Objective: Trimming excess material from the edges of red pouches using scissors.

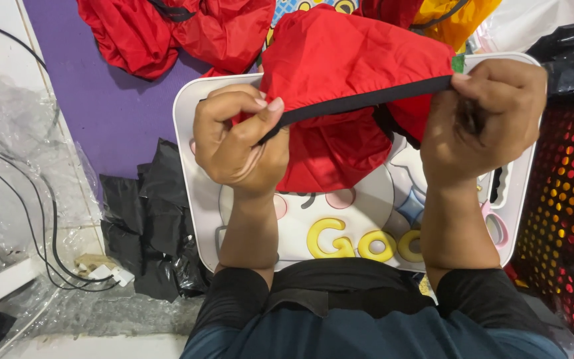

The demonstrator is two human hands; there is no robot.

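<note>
Purple matting [107, 113] covers the floor at the upper left, with crumpled clear plastic sheeting [14, 146] and thin black cables [41, 233] lying over pale tiles beside it. On the right stands a dark perforated basket [573, 206] glowing red and orange through its holes. Across the person's lap sits a white lap tray [191, 166] with rounded corners, printed with yellow letters and cartoon shapes. Above it, both hands stretch a red fabric piece [347, 60] taut by its black elastic edge [367, 100]; the cloth billows up over the band and hangs down onto the tray between the wrists. More red cloth [167, 30] lies heaped on the mat behind, next to a bit of orange-yellow cloth [456, 20] at the top. Black plastic bags [151, 226] lie crumpled just left of the tray. The left hand [240, 143] is clenched, thumb pinching the band against the curled fingers. The right hand [483, 116] is also fisted tight on the band's other end, knuckles toward the camera. Small white plugs [111, 272] rest near the cables.
</note>
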